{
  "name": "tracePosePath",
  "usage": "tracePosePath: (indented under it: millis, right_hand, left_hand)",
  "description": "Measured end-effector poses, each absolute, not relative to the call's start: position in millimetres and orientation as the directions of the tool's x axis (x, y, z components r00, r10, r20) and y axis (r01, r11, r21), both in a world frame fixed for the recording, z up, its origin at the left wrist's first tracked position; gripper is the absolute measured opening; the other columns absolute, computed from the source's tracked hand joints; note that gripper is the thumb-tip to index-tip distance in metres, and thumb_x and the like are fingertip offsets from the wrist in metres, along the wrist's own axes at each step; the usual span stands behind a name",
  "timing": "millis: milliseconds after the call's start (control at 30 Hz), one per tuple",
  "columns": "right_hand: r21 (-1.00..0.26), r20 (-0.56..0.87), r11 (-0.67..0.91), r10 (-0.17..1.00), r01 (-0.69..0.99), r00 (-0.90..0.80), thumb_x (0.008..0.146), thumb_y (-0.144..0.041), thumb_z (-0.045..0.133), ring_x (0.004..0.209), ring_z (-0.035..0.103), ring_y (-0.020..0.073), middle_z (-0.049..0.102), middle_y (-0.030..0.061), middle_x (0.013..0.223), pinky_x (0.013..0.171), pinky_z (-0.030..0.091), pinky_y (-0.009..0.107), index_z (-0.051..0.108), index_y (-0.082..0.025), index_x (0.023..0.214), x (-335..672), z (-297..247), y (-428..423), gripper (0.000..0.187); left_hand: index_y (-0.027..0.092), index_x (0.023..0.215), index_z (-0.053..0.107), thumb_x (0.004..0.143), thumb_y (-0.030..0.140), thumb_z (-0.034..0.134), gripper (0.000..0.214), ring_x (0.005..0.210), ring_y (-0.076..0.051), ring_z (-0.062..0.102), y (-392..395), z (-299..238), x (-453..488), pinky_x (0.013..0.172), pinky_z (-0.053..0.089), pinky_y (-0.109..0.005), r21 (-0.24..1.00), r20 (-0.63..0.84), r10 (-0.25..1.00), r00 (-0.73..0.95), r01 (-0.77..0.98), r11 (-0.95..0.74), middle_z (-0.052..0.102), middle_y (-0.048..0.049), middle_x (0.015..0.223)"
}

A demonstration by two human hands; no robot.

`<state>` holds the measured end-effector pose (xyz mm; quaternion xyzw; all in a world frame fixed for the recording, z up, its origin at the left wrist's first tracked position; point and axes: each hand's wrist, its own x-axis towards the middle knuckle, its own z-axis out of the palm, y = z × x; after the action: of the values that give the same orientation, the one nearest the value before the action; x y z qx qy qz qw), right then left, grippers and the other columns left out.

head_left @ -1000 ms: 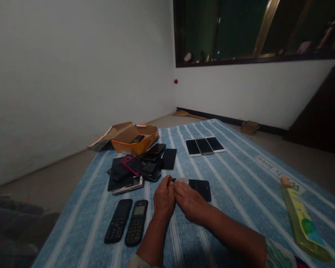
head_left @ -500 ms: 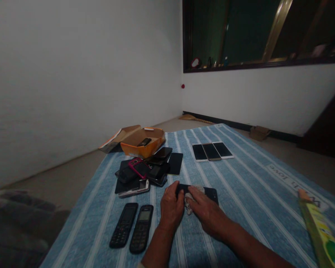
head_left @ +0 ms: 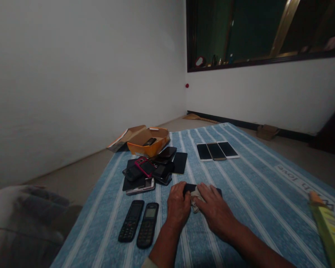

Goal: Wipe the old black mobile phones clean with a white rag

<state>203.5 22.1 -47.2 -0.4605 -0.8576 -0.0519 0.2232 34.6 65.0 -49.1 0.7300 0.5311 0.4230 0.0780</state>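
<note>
A black smartphone (head_left: 190, 187) lies flat on the blue striped cloth (head_left: 248, 178) in front of me. My left hand (head_left: 178, 206) grips its near left end, fingers curled. My right hand (head_left: 216, 210) presses a small crumpled white cloth (head_left: 195, 196) onto the phone's face and covers most of it. Left of my hands, two black keypad phones (head_left: 139, 224) lie side by side.
A heap of mixed phones (head_left: 153, 169) sits beyond my hands, and behind it an open orange box (head_left: 147, 143) holds one phone. Three smartphones (head_left: 217, 150) lie in a row farther off. A yellow-green packet (head_left: 328, 230) is at the right edge. A grey bundle (head_left: 25, 219) lies left.
My right hand has slid from the phone's left end over its face, bringing the white cloth onto the screen. The view has shifted slightly, so everything appears further right.
</note>
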Motion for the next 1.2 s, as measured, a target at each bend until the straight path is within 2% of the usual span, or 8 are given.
tracePosePath:
  millis: [100, 200, 400, 533, 667, 833, 1033, 1200]
  right_hand:
    - [-0.107, 0.368, 0.481, 0.832, 0.87, -0.415, 0.084, 0.002, 0.048, 0.14, 0.032, 0.0389, 0.047, 0.0159, 0.146, 0.107, 0.024, 0.069, 0.058, -0.029, 0.13, 202.5, -47.5, 19.0, 0.057]
    - [-0.091, 0.344, 0.44, 0.856, 0.893, -0.386, 0.082, 0.002, 0.05, 0.138, 0.034, 0.0406, 0.046, 0.0149, 0.146, 0.107, 0.024, 0.068, 0.058, -0.031, 0.131, 201.9, -52.2, 17.4, 0.059]
    - [-0.043, 0.358, 0.468, 0.832, 0.883, -0.423, 0.082, 0.003, 0.048, 0.136, 0.038, 0.0396, 0.046, 0.0164, 0.146, 0.106, 0.034, 0.061, 0.056, -0.028, 0.133, 204.8, -67.9, 19.6, 0.061]
    - [-0.038, 0.365, 0.479, 0.824, 0.877, -0.434, 0.082, 0.004, 0.045, 0.137, 0.037, 0.0378, 0.047, 0.0166, 0.145, 0.108, 0.034, 0.058, 0.057, -0.024, 0.133, 205.7, -79.0, 22.1, 0.059]
    - [-0.062, 0.394, 0.507, 0.804, 0.86, -0.445, 0.082, 0.006, 0.041, 0.139, 0.034, 0.037, 0.045, 0.0189, 0.146, 0.109, 0.033, 0.058, 0.056, -0.018, 0.134, 203.1, -88.7, 25.3, 0.059]
    - [-0.101, 0.444, 0.574, 0.757, 0.812, -0.48, 0.087, -0.001, 0.04, 0.138, 0.037, 0.0327, 0.046, 0.0196, 0.145, 0.108, 0.039, 0.055, 0.055, -0.014, 0.133, 189.6, -90.5, 34.0, 0.05]
    - [-0.167, 0.459, 0.628, 0.731, 0.76, -0.504, 0.086, -0.001, 0.04, 0.137, 0.04, 0.0296, 0.046, 0.0211, 0.145, 0.111, 0.039, 0.05, 0.047, -0.009, 0.14, 172.1, -86.5, 44.5, 0.055]
    - [-0.181, 0.451, 0.624, 0.739, 0.76, -0.5, 0.088, -0.002, 0.04, 0.138, 0.038, 0.0273, 0.046, 0.0181, 0.146, 0.111, 0.039, 0.049, 0.046, -0.013, 0.141, 172.4, -81.8, 42.3, 0.054]
  left_hand:
    - [0.017, 0.109, 0.063, 0.081, 0.017, 0.051, 0.03, 0.101, -0.027, 0.063, 63.7, -47.0, 34.4, 0.09, 0.053, -0.046, 0.586, 0.493, 0.868, 0.064, 0.713, -0.385, 0.07, -0.0116, 0.105]
    - [0.017, 0.113, 0.062, 0.082, 0.018, 0.051, 0.032, 0.106, -0.028, 0.061, 62.7, -46.6, 34.1, 0.094, 0.051, -0.048, 0.589, 0.47, 0.88, 0.071, 0.717, -0.373, 0.068, -0.0127, 0.11]
    - [0.014, 0.117, 0.061, 0.085, 0.017, 0.049, 0.034, 0.114, -0.028, 0.059, 61.2, -48.4, 37.0, 0.1, 0.047, -0.048, 0.591, 0.409, 0.909, 0.083, 0.735, -0.333, 0.066, -0.0153, 0.118]
    - [0.015, 0.115, 0.061, 0.085, 0.016, 0.049, 0.033, 0.112, -0.027, 0.058, 57.9, -45.2, 41.3, 0.1, 0.047, -0.047, 0.585, 0.385, 0.92, 0.067, 0.754, -0.299, 0.066, -0.0145, 0.115]
    - [0.015, 0.114, 0.062, 0.087, 0.016, 0.047, 0.031, 0.11, -0.026, 0.058, 53.7, -39.0, 43.2, 0.099, 0.047, -0.045, 0.59, 0.355, 0.93, 0.093, 0.749, -0.3, 0.066, -0.0129, 0.113]
    - [0.016, 0.113, 0.063, 0.087, 0.018, 0.045, 0.031, 0.109, -0.025, 0.058, 51.9, -34.3, 41.8, 0.1, 0.046, -0.044, 0.636, 0.33, 0.94, 0.085, 0.716, -0.288, 0.067, -0.0121, 0.112]
    - [0.014, 0.114, 0.063, 0.09, 0.02, 0.041, 0.033, 0.109, -0.025, 0.059, 56.1, -35.1, 39.3, 0.099, 0.047, -0.043, 0.667, 0.309, 0.95, 0.047, 0.701, -0.251, 0.068, -0.0139, 0.112]
    - [0.013, 0.114, 0.064, 0.089, 0.022, 0.045, 0.034, 0.109, -0.025, 0.06, 58.7, -35.9, 37.1, 0.098, 0.048, -0.042, 0.666, 0.315, 0.949, 0.031, 0.705, -0.244, 0.069, -0.0142, 0.111]
